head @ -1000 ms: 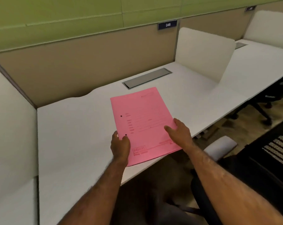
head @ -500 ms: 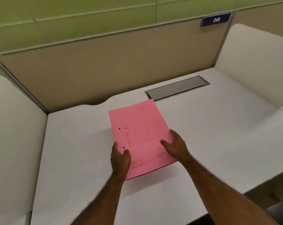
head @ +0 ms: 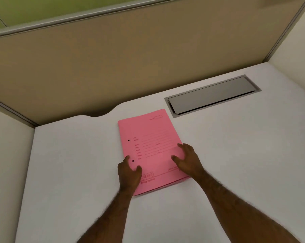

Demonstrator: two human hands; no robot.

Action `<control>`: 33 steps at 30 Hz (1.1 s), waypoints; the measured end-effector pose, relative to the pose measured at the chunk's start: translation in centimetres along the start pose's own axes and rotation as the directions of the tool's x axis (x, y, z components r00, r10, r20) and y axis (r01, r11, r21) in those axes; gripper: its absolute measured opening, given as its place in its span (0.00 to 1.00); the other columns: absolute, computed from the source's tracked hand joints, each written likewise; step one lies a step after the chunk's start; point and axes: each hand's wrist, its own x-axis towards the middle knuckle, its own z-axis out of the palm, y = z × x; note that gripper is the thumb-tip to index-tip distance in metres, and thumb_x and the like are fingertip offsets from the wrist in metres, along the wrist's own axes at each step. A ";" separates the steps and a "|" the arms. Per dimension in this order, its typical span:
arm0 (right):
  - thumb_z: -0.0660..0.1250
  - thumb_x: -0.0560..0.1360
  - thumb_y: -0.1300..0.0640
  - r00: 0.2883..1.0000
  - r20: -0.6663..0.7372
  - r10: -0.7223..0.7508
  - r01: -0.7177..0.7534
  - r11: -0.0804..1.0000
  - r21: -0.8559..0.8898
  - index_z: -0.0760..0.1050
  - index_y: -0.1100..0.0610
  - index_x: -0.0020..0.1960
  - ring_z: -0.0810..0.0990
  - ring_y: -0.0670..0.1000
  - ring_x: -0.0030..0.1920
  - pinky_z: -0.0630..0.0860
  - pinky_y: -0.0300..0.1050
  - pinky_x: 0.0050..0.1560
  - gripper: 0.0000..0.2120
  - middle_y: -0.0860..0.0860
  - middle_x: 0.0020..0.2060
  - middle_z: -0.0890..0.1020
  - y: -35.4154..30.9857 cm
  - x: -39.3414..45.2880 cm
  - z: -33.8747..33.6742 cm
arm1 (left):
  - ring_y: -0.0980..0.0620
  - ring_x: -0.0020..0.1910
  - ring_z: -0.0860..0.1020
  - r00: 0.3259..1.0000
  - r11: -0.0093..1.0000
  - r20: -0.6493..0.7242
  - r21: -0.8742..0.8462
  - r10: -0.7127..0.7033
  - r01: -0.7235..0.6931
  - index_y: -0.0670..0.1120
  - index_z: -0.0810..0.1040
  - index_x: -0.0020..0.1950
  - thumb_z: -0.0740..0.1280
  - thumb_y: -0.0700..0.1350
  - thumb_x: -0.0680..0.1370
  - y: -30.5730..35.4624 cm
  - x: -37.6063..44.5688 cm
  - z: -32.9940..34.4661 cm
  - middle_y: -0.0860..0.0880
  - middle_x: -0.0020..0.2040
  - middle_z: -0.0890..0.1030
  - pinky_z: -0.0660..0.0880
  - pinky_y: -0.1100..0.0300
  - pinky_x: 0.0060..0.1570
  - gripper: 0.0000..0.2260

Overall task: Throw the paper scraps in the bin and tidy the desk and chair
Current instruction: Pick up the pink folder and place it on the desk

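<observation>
A pink paper folder (head: 151,146) with printed lines and two punched holes lies flat on the white desk (head: 78,163), just in front of the cable hatch. My left hand (head: 129,174) rests on the folder's near left edge, thumb on top. My right hand (head: 187,159) lies on its right side with the fingers spread over the cover. No paper scraps, bin or chair show in this view.
A grey metal cable hatch (head: 213,95) is set into the desk at the back right. A beige partition (head: 130,58) closes off the back, and white side dividers (head: 6,155) stand at the left and right.
The folder has been slid away from the front edge toward the back of the desk and now lies flat. My view has turned left and down; the chair has left the frame.
</observation>
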 end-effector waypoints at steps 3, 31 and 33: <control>0.70 0.73 0.46 0.999 0.015 -0.033 0.034 0.996 -0.078 0.63 0.57 0.73 0.63 0.58 0.72 0.64 0.53 0.69 0.33 0.57 0.74 0.62 0.2 2.6 0.6 | 0.40 0.67 0.68 1.000 0.994 0.000 0.102 0.030 -0.030 0.42 0.65 0.73 0.74 0.46 0.72 0.5 1.9 0.8 0.39 0.67 0.70 0.69 0.47 0.65 0.33; 0.68 0.72 0.42 0.970 -0.059 -0.235 0.203 0.922 -0.330 0.64 0.56 0.73 0.61 0.57 0.74 0.61 0.57 0.71 0.34 0.56 0.74 0.65 -1.5 -5.2 0.9 | 0.42 0.66 0.71 0.953 0.910 0.109 0.281 0.284 -0.303 0.46 0.64 0.73 0.69 0.53 0.75 1.2 -4.0 -2.6 0.43 0.68 0.71 0.75 0.40 0.60 0.30; 0.69 0.72 0.43 0.954 -0.089 -0.285 0.241 0.912 -0.333 0.65 0.56 0.72 0.64 0.57 0.72 0.63 0.56 0.70 0.33 0.56 0.72 0.68 -1.5 -7.5 0.4 | 0.43 0.69 0.70 0.930 0.872 0.104 0.325 0.353 -0.367 0.44 0.64 0.74 0.63 0.54 0.78 0.9 -6.2 -3.0 0.43 0.71 0.70 0.73 0.43 0.63 0.27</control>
